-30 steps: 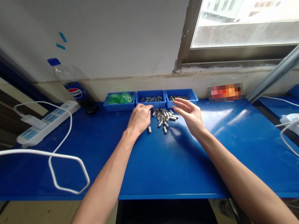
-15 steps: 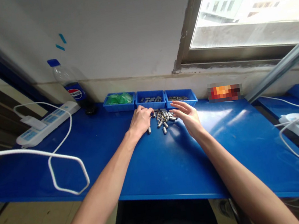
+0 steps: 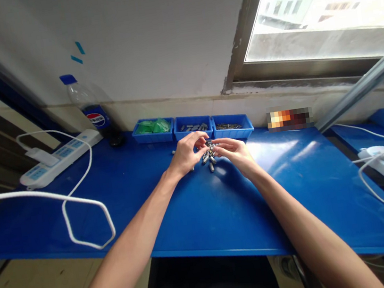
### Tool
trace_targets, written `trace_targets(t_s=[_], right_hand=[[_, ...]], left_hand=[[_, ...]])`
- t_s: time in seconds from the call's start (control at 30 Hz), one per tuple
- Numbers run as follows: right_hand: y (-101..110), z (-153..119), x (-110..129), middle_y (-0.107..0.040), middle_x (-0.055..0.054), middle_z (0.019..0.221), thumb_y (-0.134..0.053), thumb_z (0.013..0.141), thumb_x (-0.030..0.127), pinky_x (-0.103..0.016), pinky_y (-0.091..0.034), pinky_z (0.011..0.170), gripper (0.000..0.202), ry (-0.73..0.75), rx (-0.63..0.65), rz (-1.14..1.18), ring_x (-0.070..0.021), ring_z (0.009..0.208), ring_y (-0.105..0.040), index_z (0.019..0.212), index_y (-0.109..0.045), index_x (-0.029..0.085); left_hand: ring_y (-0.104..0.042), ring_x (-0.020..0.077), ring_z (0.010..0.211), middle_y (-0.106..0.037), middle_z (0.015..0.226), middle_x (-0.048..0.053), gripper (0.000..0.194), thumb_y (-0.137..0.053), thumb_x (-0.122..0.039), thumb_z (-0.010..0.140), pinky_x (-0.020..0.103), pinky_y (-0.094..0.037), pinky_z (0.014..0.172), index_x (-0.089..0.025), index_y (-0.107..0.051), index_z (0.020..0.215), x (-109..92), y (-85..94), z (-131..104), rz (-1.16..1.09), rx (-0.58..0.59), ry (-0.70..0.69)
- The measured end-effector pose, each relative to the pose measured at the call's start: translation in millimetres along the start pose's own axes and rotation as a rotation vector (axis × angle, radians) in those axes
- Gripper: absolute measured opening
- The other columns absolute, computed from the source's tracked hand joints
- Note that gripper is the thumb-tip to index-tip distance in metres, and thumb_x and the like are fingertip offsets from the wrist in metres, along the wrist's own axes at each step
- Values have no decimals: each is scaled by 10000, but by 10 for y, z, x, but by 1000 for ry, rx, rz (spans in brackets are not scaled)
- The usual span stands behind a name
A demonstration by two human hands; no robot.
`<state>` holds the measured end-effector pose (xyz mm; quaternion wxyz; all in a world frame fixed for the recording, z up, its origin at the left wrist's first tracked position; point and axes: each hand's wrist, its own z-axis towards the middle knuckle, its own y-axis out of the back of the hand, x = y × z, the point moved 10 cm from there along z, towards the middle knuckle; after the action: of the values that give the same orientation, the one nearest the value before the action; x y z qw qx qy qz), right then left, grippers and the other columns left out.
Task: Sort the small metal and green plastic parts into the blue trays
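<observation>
Over a pile of small metal pieces (image 3: 211, 166), my left hand (image 3: 188, 155) and my right hand (image 3: 235, 154) almost meet at the fingertips. The pile holds short grey cylinders and thin brass-coloured pins. My left hand's fingers curl toward its thumb; whatever lies at the tips is too small to name. Thumb and fingers of my right hand come together in a pinch, and what they hold cannot be made out. Part of the pile is hidden by both hands. One grey piece (image 3: 173, 152) lies left of my left hand.
Three blue bins stand along the wall: one with green packets (image 3: 154, 126), one with grey cylinders (image 3: 194, 128), one with thin pins (image 3: 228, 126). At left are a cola bottle (image 3: 97, 117), a power strip (image 3: 61, 157) and a looped white cable (image 3: 107, 218). A blurred-out item (image 3: 289, 120) lies right.
My left hand has lifted from the pile's left side and shifted right. My right hand has moved left, its fingers drawing together, so the two hands are now close.
</observation>
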<state>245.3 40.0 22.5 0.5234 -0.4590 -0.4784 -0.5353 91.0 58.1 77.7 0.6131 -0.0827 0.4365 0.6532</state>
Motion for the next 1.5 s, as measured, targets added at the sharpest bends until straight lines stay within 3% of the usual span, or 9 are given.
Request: trace_targets(t_s=[0.13, 0.27, 0.37, 0.5, 0.7, 0.9, 1.0, 1.3, 1.5], right_hand=[[15, 8, -36, -795, -63, 842, -860, 733, 442, -372, -586, 785, 331, -13, -10, 8, -215, 764, -728, 941, -812, 189], [171, 25, -37, -796, -76, 833, -857, 736, 422, -399, -603, 788, 313, 8, -122, -7, -229, 747, -737, 929, -809, 180], [335, 10, 76, -805, -96, 1065, -846, 760, 392, -431, -600, 934, 369, 134, -260, 57, -261, 955, -768, 1071, -783, 205], [388, 17, 101, -741, -97, 1296, -829, 769, 337, -442, -571, 1028, 511, 192, -278, 80, -270, 1136, -737, 1256, -706, 247], [295, 9, 62, -805, -71, 1002, -673, 843, 268, -412, -598, 842, 207, 186, -244, -398, -258, 943, -756, 1017, -773, 217], [34, -63, 184, -805, -46, 1009, -646, 831, 193, -405, -560, 880, 234, 373, -127, -752, -254, 935, -702, 1022, -774, 235], [-4, -72, 194, -804, -56, 1007, -671, 835, 206, -412, -549, 885, 208, 405, -103, -804, -264, 939, -688, 1016, -770, 229], [-76, -72, 162, -786, -68, 987, -672, 865, 179, -427, -538, 902, 176, 410, -62, -838, -285, 976, -656, 989, -775, 249], [-87, -81, 181, -787, -62, 953, -652, 858, 139, -411, -548, 879, 194, 426, -58, -840, -272, 928, -686, 952, -780, 249]], left_hand=[[-727, 157, 836, -733, 976, 40, 221, -740, -203, 874, 275, -612, 812, -176, -674, 1083, 28, -78, -21, 33, 58, 19], [-747, 208, 967, -783, 1036, 70, 182, -636, -249, 960, 329, -593, 918, -188, -732, 1102, 174, -162, -61, 300, 179, 75], [-737, 234, 1066, -785, 1120, 90, 246, -567, -235, 991, 357, -572, 988, -203, -771, 1125, 281, -213, -101, 508, 268, 103], [-741, 243, 1015, -793, 1060, 101, 276, -545, -251, 997, 367, -580, 961, -197, -792, 1106, 358, -162, -115, 681, 260, 154], [-671, 304, 1110, -793, 1021, 128, 276, -546, -212, 979, 443, -564, 994, -137, -805, 1040, 292, -114, -92, 758, 188, 129], [-573, 263, 1329, -684, 1397, 91, 466, -479, -60, 948, 434, -506, 1130, -154, -671, 1362, 174, -501, -163, 561, 353, -50], [-581, 249, 1349, -665, 1421, 108, 489, -463, -44, 944, 413, -508, 1138, -148, -651, 1383, 182, -584, -195, 523, 393, -50], [-735, 257, 1058, -775, 1151, 102, 271, -556, -180, 960, 381, -580, 990, -181, -781, 1112, 250, -333, -134, 629, 298, 99], [-737, 251, 1032, -777, 1132, 94, 232, -585, -206, 951, 354, -598, 947, -187, -788, 1060, 278, -257, -135, 618, 257, 160]])
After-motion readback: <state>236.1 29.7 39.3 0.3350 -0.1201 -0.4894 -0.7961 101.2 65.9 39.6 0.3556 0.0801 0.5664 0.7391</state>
